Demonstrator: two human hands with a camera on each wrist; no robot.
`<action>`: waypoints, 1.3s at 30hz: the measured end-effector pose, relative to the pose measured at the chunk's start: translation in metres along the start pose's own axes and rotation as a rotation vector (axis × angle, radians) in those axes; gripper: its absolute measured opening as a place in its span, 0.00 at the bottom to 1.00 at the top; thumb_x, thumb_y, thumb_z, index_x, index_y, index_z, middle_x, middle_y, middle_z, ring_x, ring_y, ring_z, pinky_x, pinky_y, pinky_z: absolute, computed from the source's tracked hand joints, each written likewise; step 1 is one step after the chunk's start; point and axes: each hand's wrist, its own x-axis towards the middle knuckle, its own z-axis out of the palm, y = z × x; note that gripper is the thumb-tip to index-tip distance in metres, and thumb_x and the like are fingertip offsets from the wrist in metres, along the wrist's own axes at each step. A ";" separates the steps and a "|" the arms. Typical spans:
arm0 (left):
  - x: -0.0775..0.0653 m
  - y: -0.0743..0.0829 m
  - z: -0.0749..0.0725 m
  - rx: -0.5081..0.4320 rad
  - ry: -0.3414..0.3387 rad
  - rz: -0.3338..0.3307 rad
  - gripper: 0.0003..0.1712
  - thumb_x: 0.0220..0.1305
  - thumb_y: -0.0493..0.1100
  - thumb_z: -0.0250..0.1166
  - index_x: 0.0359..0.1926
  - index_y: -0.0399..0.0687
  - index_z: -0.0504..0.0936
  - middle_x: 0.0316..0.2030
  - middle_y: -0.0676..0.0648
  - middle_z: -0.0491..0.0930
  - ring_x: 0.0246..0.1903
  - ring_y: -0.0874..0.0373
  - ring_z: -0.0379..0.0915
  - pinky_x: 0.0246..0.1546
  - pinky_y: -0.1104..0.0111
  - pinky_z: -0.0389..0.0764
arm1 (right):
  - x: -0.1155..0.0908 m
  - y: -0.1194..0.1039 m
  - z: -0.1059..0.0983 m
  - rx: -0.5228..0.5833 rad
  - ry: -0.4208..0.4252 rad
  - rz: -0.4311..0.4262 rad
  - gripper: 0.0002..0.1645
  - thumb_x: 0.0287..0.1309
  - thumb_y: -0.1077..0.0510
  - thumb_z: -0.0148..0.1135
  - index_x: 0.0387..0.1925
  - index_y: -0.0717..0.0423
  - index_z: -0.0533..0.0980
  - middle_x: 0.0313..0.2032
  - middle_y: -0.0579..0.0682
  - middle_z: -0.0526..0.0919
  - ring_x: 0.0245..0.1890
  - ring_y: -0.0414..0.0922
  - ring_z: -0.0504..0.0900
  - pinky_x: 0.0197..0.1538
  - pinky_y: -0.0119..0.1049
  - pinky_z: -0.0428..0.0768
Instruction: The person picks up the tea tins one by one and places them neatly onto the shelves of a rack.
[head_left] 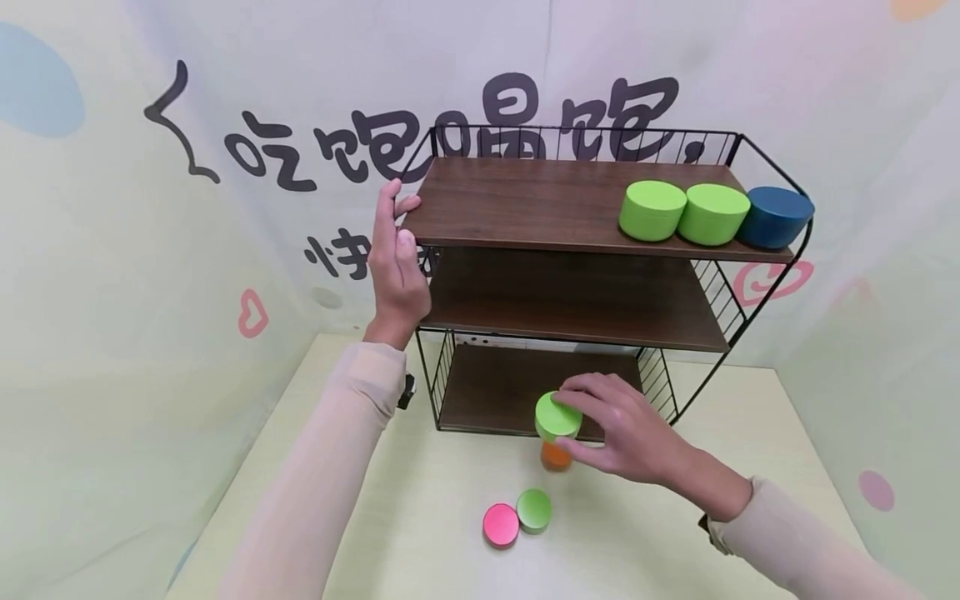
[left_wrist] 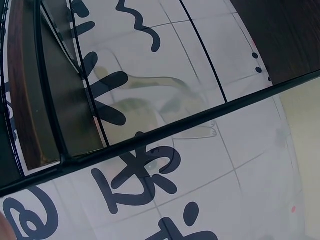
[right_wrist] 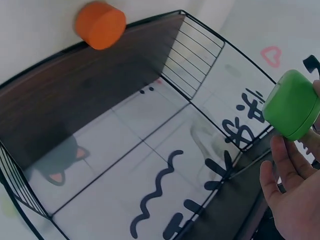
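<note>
My right hand point(head_left: 626, 425) pinches a green round tin point(head_left: 557, 417) between thumb and fingers, in front of the bottom shelf. In the right wrist view, the same green tin point(right_wrist: 291, 105) sits at the fingertips. Just beyond it, an orange tin point(head_left: 557, 456) stands at the rack's front edge, partly hidden in the head view. My left hand point(head_left: 397, 271) rests against the left side of the dark three-tier rack point(head_left: 517, 204), fingers extended upward by the top board. Only a sliver of that hand shows in the left wrist view.
Two green tins point(head_left: 652, 211) and a dark blue tin point(head_left: 775, 217) line the right end of the top shelf. A pink tin point(head_left: 501, 525) and another green tin point(head_left: 534, 511) lie together on the pale table point(head_left: 420, 517). A printed curtain point(head_left: 225, 250) hangs behind.
</note>
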 end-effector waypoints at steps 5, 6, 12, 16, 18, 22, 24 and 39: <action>0.001 0.001 -0.001 0.001 0.002 0.010 0.33 0.67 0.44 0.38 0.68 0.34 0.66 0.54 0.39 0.79 0.59 0.53 0.73 0.41 0.67 0.67 | 0.011 -0.001 -0.008 0.019 0.006 -0.007 0.27 0.60 0.40 0.64 0.48 0.57 0.82 0.47 0.52 0.82 0.48 0.49 0.80 0.48 0.46 0.79; 0.001 0.001 -0.001 0.001 0.001 0.011 0.33 0.67 0.44 0.38 0.68 0.34 0.66 0.54 0.38 0.79 0.59 0.53 0.73 0.42 0.67 0.67 | 0.013 -0.001 -0.010 0.021 0.011 -0.010 0.27 0.60 0.39 0.63 0.48 0.58 0.82 0.47 0.52 0.82 0.48 0.49 0.79 0.48 0.46 0.79; 0.000 0.000 0.000 0.012 0.001 0.009 0.33 0.67 0.44 0.38 0.68 0.34 0.65 0.55 0.39 0.79 0.59 0.51 0.72 0.37 0.67 0.66 | 0.028 -0.002 -0.023 0.028 0.046 -0.020 0.28 0.60 0.40 0.64 0.50 0.58 0.82 0.48 0.53 0.82 0.49 0.50 0.80 0.48 0.48 0.81; 0.000 -0.002 0.001 0.006 0.006 0.011 0.32 0.66 0.42 0.38 0.68 0.31 0.65 0.54 0.36 0.79 0.58 0.48 0.72 0.44 0.66 0.68 | 0.038 -0.003 -0.031 0.047 0.058 -0.024 0.28 0.60 0.41 0.64 0.50 0.59 0.81 0.48 0.54 0.81 0.48 0.50 0.80 0.47 0.48 0.81; -0.001 -0.003 0.002 -0.001 0.011 0.010 0.32 0.66 0.40 0.38 0.67 0.28 0.65 0.53 0.34 0.78 0.58 0.46 0.72 0.47 0.66 0.68 | 0.042 -0.003 -0.035 0.057 0.060 -0.023 0.28 0.60 0.41 0.65 0.50 0.60 0.81 0.48 0.54 0.81 0.48 0.50 0.80 0.47 0.47 0.81; -0.002 -0.005 0.003 -0.006 0.021 0.009 0.31 0.65 0.38 0.38 0.66 0.26 0.65 0.52 0.31 0.78 0.57 0.44 0.72 0.49 0.66 0.68 | 0.049 -0.005 -0.042 0.068 0.048 -0.014 0.28 0.57 0.43 0.69 0.51 0.60 0.81 0.49 0.54 0.81 0.49 0.50 0.79 0.47 0.46 0.82; -0.002 -0.005 0.003 -0.005 0.021 0.008 0.32 0.65 0.39 0.38 0.66 0.27 0.65 0.52 0.33 0.79 0.57 0.46 0.73 0.48 0.67 0.68 | 0.052 -0.006 -0.045 0.067 0.043 -0.012 0.28 0.54 0.46 0.72 0.51 0.60 0.81 0.49 0.54 0.81 0.49 0.49 0.79 0.47 0.45 0.82; 0.003 0.019 -0.002 -0.018 0.016 0.030 0.30 0.64 0.34 0.38 0.64 0.22 0.64 0.51 0.29 0.77 0.56 0.40 0.72 0.54 0.63 0.68 | 0.073 -0.002 -0.068 0.027 0.077 -0.057 0.28 0.59 0.44 0.67 0.52 0.62 0.81 0.49 0.56 0.81 0.48 0.53 0.78 0.49 0.48 0.74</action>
